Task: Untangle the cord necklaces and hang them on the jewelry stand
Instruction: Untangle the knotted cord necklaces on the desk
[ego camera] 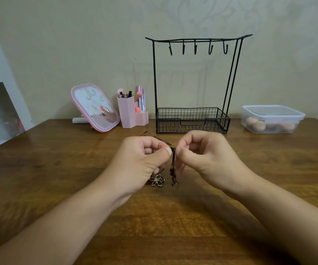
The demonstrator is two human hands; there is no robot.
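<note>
Forearms: your two bare forearms come in from the near edge and meet over the middle of the wooden table.
Left hand: your left hand is curled, thumb and forefinger pinching the dark cord at the knot.
Right hand: your right hand is curled the same way, pinching that cord from the other side, fingertips almost touching the left's.
Cord necklaces: the cord necklaces hang in a bunch between your fingertips; a flower-shaped pendant lies on the table just under your left hand, a small dark pendant dangles beside it, and a loop of cord trails beyond your left knuckles.
Jewelry stand: the jewelry stand is beyond your hands, all five hooks bare, its wire basket holding nothing you can see.
Done so far: nothing hung; the cords look still knotted together.
Left to do: judging from this, you must separate the strands, then hang each one.
Around: a pink mirror and brush holder sit beyond your left hand, a lidded plastic box beyond your right.
</note>
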